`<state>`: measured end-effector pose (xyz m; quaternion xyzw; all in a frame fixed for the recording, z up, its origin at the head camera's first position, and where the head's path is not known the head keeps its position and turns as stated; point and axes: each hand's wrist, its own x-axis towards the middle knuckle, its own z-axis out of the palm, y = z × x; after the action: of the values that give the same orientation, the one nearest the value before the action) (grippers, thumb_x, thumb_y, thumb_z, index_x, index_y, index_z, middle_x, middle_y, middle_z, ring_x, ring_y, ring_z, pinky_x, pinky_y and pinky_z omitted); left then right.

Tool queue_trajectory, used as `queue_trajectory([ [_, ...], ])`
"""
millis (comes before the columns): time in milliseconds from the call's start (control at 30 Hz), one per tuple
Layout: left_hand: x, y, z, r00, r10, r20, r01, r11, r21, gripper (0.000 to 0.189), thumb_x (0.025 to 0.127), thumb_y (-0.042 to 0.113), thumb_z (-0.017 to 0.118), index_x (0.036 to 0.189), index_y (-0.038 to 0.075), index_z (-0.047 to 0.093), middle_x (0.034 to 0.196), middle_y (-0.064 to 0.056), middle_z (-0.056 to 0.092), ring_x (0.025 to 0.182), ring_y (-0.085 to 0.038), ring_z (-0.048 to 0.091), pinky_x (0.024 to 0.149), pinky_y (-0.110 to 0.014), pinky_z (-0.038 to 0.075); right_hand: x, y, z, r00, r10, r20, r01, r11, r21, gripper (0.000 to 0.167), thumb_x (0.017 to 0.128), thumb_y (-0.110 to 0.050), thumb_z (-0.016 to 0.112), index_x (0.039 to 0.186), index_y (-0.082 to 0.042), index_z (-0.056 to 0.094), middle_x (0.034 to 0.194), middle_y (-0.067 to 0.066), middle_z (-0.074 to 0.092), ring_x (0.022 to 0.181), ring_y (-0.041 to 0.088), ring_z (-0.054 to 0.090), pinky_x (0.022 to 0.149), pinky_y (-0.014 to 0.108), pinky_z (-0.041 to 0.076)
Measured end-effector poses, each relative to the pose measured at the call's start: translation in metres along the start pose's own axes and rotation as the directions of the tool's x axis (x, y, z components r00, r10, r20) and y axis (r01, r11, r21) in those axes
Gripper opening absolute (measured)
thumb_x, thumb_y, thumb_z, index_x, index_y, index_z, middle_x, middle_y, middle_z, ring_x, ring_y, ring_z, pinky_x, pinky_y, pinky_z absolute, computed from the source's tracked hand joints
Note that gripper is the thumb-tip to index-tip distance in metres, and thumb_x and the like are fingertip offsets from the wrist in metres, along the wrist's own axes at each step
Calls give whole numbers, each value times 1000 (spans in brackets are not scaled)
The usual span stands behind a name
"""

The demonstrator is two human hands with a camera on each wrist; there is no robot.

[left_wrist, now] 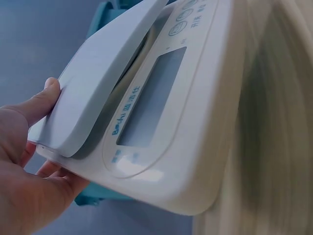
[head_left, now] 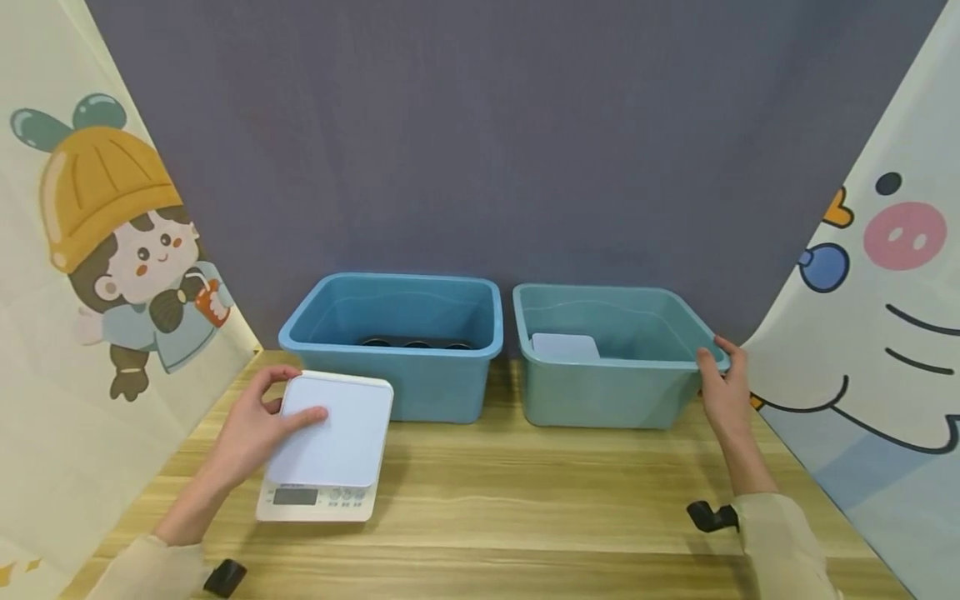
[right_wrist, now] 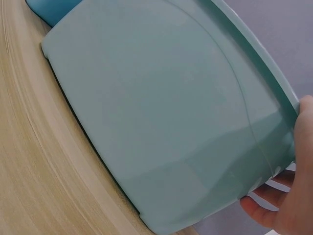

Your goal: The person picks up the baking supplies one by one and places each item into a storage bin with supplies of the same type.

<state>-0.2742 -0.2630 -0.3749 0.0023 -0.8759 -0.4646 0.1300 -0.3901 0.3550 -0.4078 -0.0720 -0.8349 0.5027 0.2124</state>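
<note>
A white kitchen scale (head_left: pixel 333 429) with a flat square plate, a grey display (left_wrist: pixel 152 98) and round buttons is gripped by my left hand (head_left: pixel 258 425). The thumb lies on the plate and the fingers go under the scale's edge. In the left wrist view the scale is tilted over the wooden table. My right hand (head_left: pixel 726 387) holds the right front corner of the green bin (head_left: pixel 600 396), thumb at the rim and fingers on the outer side wall (right_wrist: pixel 176 117). Inside that bin a white flat-topped object (head_left: pixel 565 347) shows at the left.
To the left of the green bin stands a blue bin (head_left: pixel 397 375), with dark round-topped things (head_left: pixel 416 344) inside. Both bins stand at the back of the wooden table (head_left: pixel 525 508), before a grey curtain (head_left: pixel 480 142). Printed cloths hang at both sides.
</note>
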Motion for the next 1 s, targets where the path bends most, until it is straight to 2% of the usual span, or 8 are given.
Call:
queue_trajectory([
  [100,0,7,2,999,28,-16,-29,999,-44,70,82,35,81,136,12,41,142,-15,41,87,-26,66,60,-34,57,-1,1,0,1000,1,-7,-1,1000,-4,65,102,-54,36,157,-23,21,137,16,41,86,13,46,66,20,44],
  [267,2,22,9,996,77,-46,-81,992,-98,68,81,31,83,133,13,42,133,-10,46,83,-13,66,60,-34,58,-1,2,-1,1000,0,1,0,1000,-11,66,102,-54,36,157,-23,20,111,5,44,78,11,46,66,22,44],
  [333,4,30,12,992,107,-60,-114,987,-115,66,82,27,83,132,12,42,130,-8,47,82,-9,65,60,-33,58,0,2,-1,1000,-2,5,2,1000,-5,65,102,-54,36,157,-23,20,108,2,43,77,11,46,67,22,44],
  [400,6,38,14,987,142,-76,-151,980,-131,65,82,24,82,132,12,42,126,-6,48,81,-7,65,59,-33,58,0,1,0,1000,-5,4,5,1000,5,65,102,-53,36,157,-23,20,109,2,43,79,11,46,67,22,45],
  [533,14,54,15,975,197,-99,-211,966,-152,63,82,20,82,130,11,42,125,-4,48,80,-7,66,58,-33,58,2,1,1,1000,-5,-8,5,1000,13,64,102,-53,37,157,-24,21,123,6,43,84,13,46,68,22,44],
  [633,21,64,18,975,198,-105,-212,965,-156,63,82,24,83,130,13,43,126,-4,48,82,-10,66,58,-34,58,2,2,0,1000,2,-12,-2,1000,-2,64,102,-54,36,157,-24,21,132,11,42,86,14,46,67,21,44],
  [767,28,74,23,977,184,-104,-201,959,-199,62,81,26,83,128,15,44,131,-2,47,86,-14,66,59,-38,58,1,2,0,1000,-3,-9,3,1000,-7,64,103,-54,35,157,-24,20,133,11,41,87,16,46,68,21,44],
  [1000,39,92,34,977,195,-83,-211,925,-317,59,81,26,83,126,20,45,133,-1,46,88,-14,68,60,-41,59,-1,2,1,1000,-9,-6,9,1000,-3,64,103,-54,35,158,-24,20,140,15,39,87,13,45,67,19,43],
])
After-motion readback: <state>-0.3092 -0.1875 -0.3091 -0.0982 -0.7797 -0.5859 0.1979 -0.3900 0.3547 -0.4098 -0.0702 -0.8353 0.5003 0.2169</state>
